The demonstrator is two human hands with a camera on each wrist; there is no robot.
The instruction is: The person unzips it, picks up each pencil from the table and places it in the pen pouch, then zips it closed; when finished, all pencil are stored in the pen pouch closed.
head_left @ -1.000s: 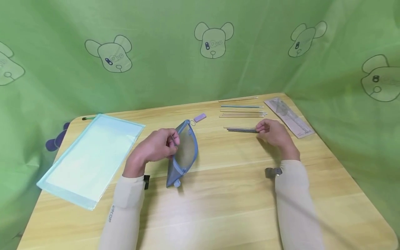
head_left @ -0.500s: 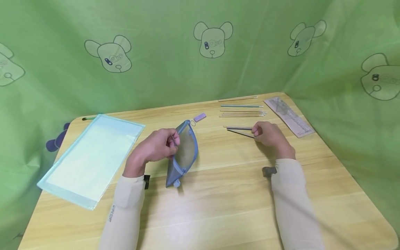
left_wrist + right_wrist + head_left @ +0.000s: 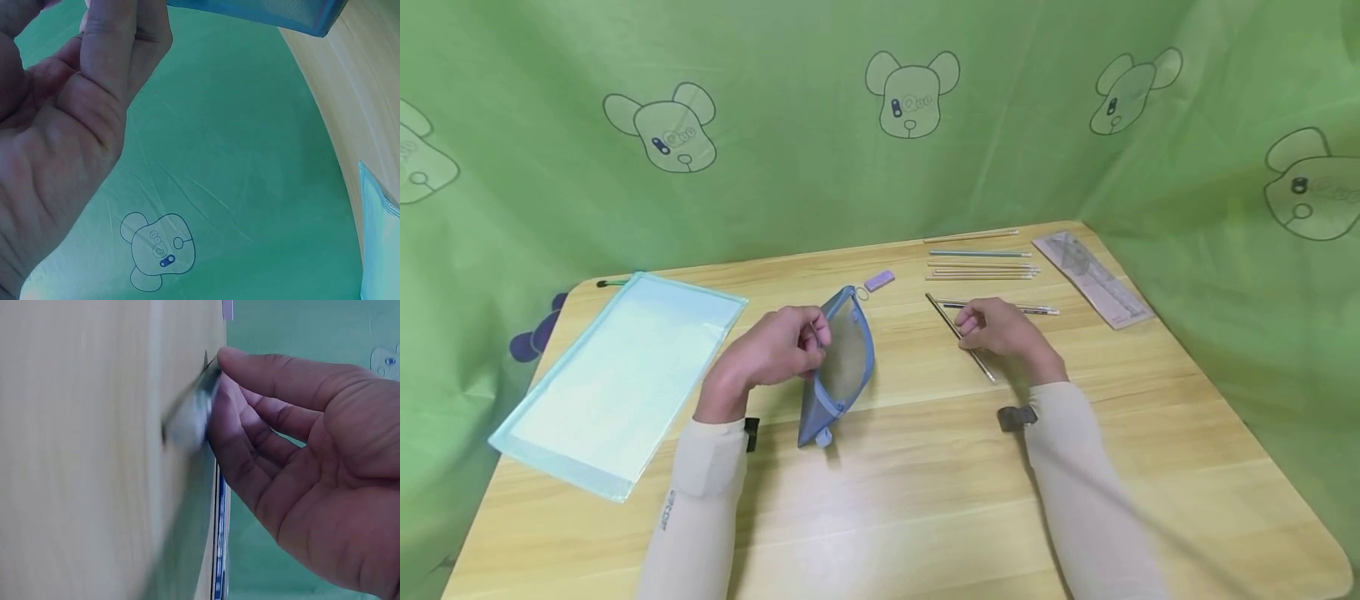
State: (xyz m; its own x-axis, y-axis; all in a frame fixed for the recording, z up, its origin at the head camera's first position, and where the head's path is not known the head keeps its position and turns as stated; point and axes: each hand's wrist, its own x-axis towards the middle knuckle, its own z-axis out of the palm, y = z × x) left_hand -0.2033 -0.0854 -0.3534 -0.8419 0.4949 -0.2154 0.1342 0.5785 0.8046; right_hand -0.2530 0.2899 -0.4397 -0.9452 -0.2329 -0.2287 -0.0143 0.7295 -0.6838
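Note:
My left hand [image 3: 786, 346] grips one edge of a blue mesh zip pouch [image 3: 848, 358], whose mouth gapes toward the right. In the left wrist view only a corner of the pouch [image 3: 269, 14] shows beyond the left hand [image 3: 81, 106]. With thumb and fingers my right hand [image 3: 1000, 327] pinches a dark pencil [image 3: 942, 312], held slanting, its eraser end toward me. The right wrist view has that pencil [image 3: 199, 409] blurred at the fingertips of the right hand [image 3: 300, 437]. Just behind the hand, two or so more pencils [image 3: 1037, 310] lie on the table.
Farther back lie several plain pencils [image 3: 981, 275], a blue-green pencil [image 3: 977, 253] and another pencil [image 3: 970, 237]. A flat packet [image 3: 1093, 279] is at the far right. A purple eraser [image 3: 880, 281] sits behind the pouch. At left lies a pale blue document folder [image 3: 625, 383].
My right hand has moved left with one dark pencil, drawing it away from the others and turning it to a slant. The left hand and pouch have hardly moved.

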